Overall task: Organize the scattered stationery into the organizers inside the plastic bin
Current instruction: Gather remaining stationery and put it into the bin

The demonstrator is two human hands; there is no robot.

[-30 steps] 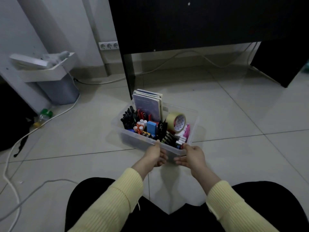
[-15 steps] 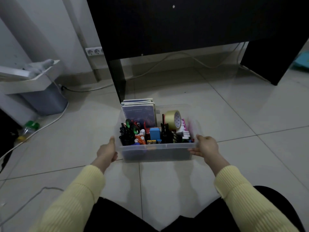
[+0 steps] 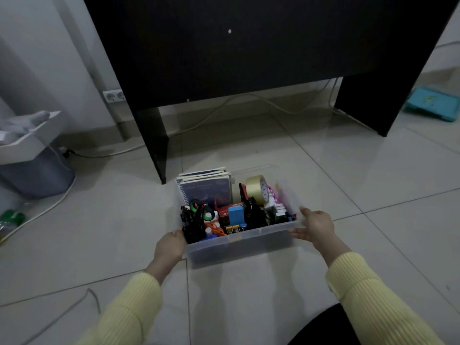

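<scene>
Pinching rim of plastic bin with right hand; for left hand at opposite corner, grip impossible to tell. Keep level, move slowly, avoid tipping notebooks.

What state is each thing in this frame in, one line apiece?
clear plastic bin: lidless, packed full, gripped at both ends.
dark blue spiral notebooks: closed, upright at the back left.
beige tape roll: standing on edge.
left hand: grips the bin's left end.
right hand: grips the right rim.
</scene>
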